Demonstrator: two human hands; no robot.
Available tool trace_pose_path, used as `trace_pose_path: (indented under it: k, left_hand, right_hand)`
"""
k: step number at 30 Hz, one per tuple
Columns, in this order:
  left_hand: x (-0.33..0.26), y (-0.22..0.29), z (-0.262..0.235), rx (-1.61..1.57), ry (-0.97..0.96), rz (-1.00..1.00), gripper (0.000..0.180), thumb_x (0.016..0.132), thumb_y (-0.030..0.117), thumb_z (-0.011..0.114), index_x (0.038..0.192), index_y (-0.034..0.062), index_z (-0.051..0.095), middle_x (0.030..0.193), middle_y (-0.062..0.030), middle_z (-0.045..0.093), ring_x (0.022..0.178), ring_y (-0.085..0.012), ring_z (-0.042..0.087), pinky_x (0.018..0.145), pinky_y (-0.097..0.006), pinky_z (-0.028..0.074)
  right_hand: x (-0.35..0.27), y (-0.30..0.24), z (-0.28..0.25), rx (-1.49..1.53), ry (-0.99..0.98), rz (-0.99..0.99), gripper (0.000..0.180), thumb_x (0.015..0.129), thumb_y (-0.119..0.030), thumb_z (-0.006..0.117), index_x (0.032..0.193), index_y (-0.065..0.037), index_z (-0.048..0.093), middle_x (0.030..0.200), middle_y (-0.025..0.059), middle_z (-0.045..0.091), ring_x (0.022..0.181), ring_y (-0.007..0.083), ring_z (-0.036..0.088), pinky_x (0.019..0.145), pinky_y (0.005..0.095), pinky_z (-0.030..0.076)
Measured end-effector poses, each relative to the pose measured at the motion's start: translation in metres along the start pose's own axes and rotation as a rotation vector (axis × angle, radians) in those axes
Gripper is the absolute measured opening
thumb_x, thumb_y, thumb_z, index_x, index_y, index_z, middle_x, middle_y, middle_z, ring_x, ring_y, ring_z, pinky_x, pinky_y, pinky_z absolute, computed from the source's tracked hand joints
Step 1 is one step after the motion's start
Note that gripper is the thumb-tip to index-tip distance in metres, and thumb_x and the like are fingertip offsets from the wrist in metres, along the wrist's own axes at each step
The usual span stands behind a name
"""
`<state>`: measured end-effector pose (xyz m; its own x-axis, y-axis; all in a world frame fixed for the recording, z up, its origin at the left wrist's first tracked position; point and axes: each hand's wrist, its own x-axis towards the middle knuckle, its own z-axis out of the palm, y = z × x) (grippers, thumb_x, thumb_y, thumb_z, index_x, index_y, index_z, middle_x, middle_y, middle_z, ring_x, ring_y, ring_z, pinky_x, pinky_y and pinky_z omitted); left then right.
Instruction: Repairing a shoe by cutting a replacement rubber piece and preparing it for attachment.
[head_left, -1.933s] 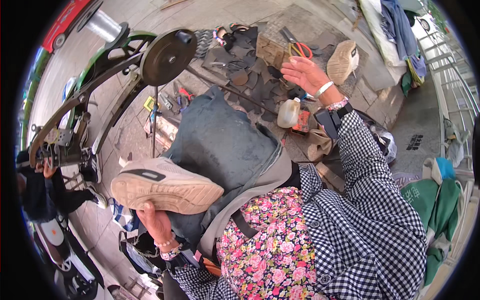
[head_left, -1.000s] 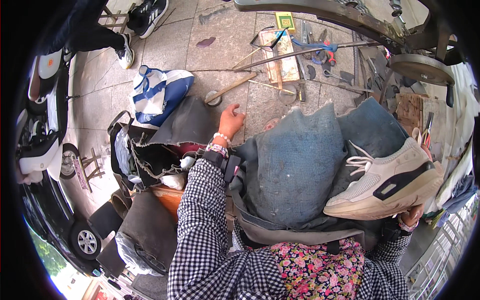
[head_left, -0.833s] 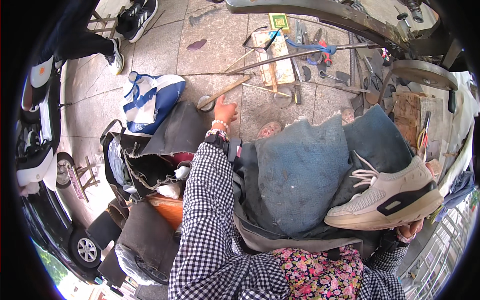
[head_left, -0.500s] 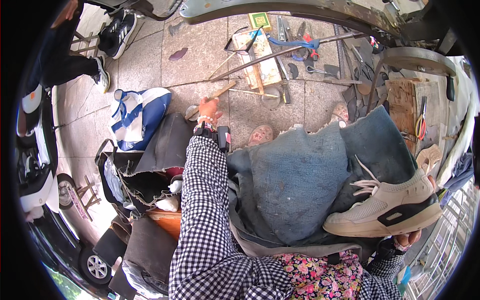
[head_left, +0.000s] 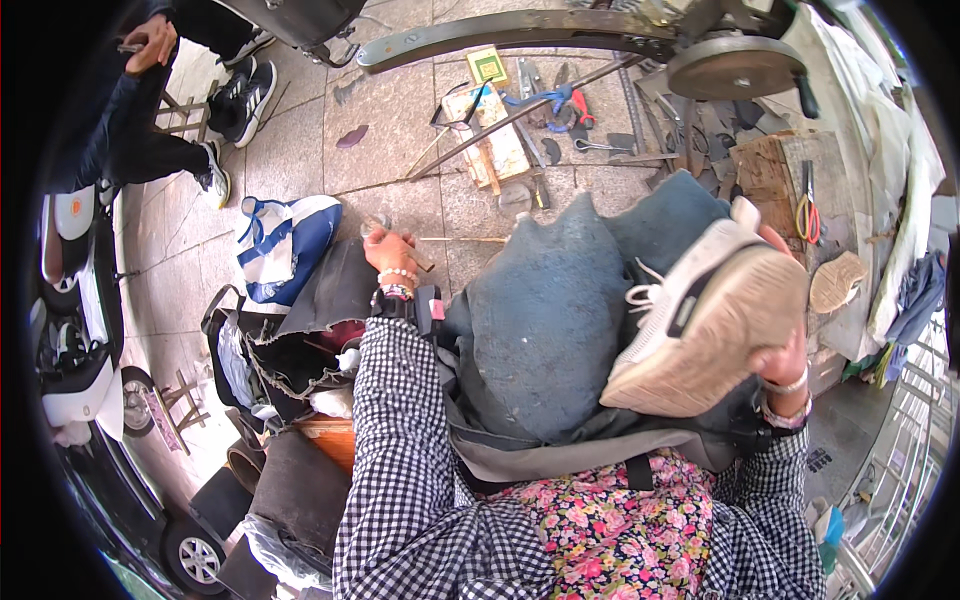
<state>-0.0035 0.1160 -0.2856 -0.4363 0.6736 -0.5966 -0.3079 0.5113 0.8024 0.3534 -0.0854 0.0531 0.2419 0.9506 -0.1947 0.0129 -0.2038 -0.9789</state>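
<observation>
Gripping the white sneaker at its heel, our right hand is curled around it, sole turned up toward us, long axis slanting from lower left to upper right, toe end low over the blue-grey cloth on our lap. Our left hand reaches out to the paved floor, fingers closed on a small object we cannot make out, beside a blue and white bag.
</observation>
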Motion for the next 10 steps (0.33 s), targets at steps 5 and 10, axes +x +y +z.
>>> trace_pose_path:
  k: [5, 10]
  left_hand:
    - [-0.112, 0.088, -0.005, -0.094, -0.397, -0.016, 0.028, 0.080, -0.001, 0.043, 0.106, 0.0037, 0.037, 0.076, -0.0103, 0.051, 0.053, -0.0165, 0.050, 0.043, -0.029, 0.041]
    - [-0.195, 0.109, -0.037, 0.000, -0.838, -0.206, 0.031, 0.084, 0.009, 0.041, 0.115, 0.0054, 0.040, 0.071, -0.0069, 0.049, 0.045, -0.0142, 0.044, 0.039, -0.030, 0.038]
  right_hand:
    - [0.014, 0.007, 0.018, -0.204, -0.078, -0.091, 0.100, 0.055, -0.021, 0.078, 0.134, 0.002, 0.021, 0.128, 0.0132, 0.039, 0.119, 0.0210, 0.039, 0.099, 0.0315, 0.030]
    - [0.006, 0.015, 0.045, -0.544, 0.028, -0.292, 0.092, 0.064, -0.019, 0.074, 0.134, 0.002, 0.018, 0.137, 0.0164, 0.027, 0.126, 0.0317, 0.027, 0.104, 0.0358, 0.024]
